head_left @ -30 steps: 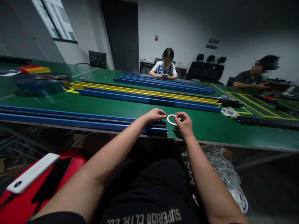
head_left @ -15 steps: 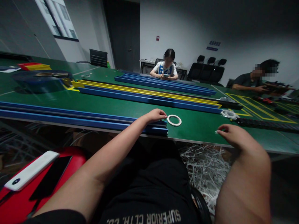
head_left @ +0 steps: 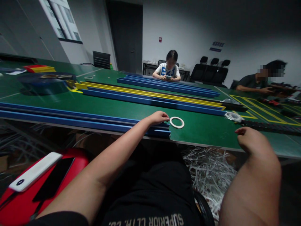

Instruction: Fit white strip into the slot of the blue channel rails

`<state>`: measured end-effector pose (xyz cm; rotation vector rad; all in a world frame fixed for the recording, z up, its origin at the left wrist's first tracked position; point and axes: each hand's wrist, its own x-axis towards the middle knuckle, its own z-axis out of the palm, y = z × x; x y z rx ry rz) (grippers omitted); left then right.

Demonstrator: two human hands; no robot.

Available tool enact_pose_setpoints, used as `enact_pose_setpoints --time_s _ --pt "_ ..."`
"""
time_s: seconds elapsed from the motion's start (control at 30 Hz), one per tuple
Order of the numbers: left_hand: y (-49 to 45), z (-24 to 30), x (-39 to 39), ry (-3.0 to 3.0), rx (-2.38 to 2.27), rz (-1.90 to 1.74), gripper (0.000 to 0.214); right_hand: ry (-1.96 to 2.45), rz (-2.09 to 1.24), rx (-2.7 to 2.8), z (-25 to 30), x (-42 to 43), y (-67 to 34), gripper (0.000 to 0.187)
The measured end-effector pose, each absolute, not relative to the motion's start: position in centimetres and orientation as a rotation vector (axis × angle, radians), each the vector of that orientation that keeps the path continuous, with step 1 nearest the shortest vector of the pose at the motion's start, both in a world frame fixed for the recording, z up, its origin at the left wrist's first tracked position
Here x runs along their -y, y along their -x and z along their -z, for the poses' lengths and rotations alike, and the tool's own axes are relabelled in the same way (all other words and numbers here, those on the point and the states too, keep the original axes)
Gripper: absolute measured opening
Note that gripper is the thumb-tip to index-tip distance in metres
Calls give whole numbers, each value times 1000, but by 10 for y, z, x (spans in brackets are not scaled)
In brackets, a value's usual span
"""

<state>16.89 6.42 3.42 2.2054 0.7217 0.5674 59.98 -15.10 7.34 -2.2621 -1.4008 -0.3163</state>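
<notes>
My left hand (head_left: 160,117) is closed, its fingertips together over the right ends of the near blue channel bars (head_left: 108,123). Right beside those fingertips, a white ring (head_left: 177,122), like a thin roll of tape, lies flat on the green table (head_left: 202,133). Whether the fingers touch the ring or pinch something small, I cannot make out. Farther right, my right hand (head_left: 249,136) hovers near the table's front edge with its fingers curled in. What it holds, if anything, is hidden.
More blue bars (head_left: 150,100) and a yellow bar (head_left: 150,94) lie across the table. A clear-wrapped roll (head_left: 232,116) sits at right. A large dark roll (head_left: 47,84) stands at left. A red stool (head_left: 14,201) bears a white device (head_left: 37,171) and a phone (head_left: 55,179). Two people sit beyond.
My right hand has moved to the right, away from my left hand. A small white bit at its fingertips earlier is no longer clearly seen. My left hand and the ring stay together.
</notes>
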Motion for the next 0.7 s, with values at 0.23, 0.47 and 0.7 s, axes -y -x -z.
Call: enact_pose_setpoints --time_s 0.23,0.47,0.7 --pt "-171 -32 -66 -2126 -696 -613 32 2304 197 1505 -102 137 -497 39" --pt "-168 -41 -69 -1803 -705 -917 31 1690 286 1993 -68 77 -308 32" --pt "-118 -69 -41 -2160 -977 -1047 28 1733 478 1986 -23 53 -230 29"
